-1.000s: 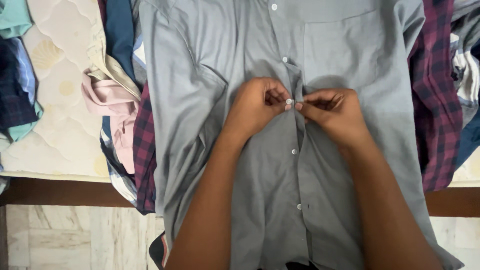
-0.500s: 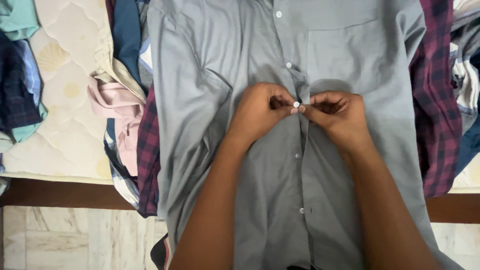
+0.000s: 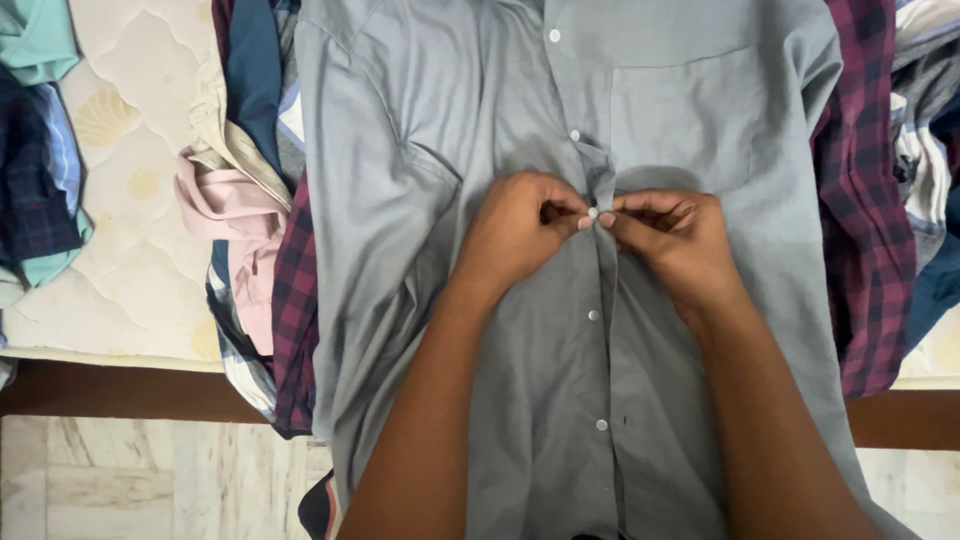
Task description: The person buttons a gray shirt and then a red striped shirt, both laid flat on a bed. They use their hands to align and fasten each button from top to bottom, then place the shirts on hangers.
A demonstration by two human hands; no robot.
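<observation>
**Head view: both hands at the shirt's button line**

Hidden or unclear: the grey shirt [image 3: 500,120] is cut off at the top edge, so I see no collar, and its hem runs out of the bottom edge. The small white button [image 3: 593,212] between my fingertips is partly covered; only a sliver shows. I cannot tell whether it has passed through its hole. My forearms cover part of the shirt's lower front.

Hands: my left hand [image 3: 520,228] is curled nearly closed, thumb and forefinger pinched on the placket edge just left of the button. My right hand [image 3: 672,240] is likewise almost closed, fingertips pinching the cloth just right of the button. The two sets of fingertips nearly meet over it.

Position: the shirt lies front-up, flat, on a pile of other garments on a quilted mattress [image 3: 130,200].

Counts: five buttons visible on the shirt, two above the pinched one and two below. One chest pocket [image 3: 680,115], up and right of the button. Left of the shirt: one pink garment [image 3: 235,215], one maroon plaid piece [image 3: 295,310]. Right of the shirt: one maroon plaid shirt [image 3: 870,230]
</observation>
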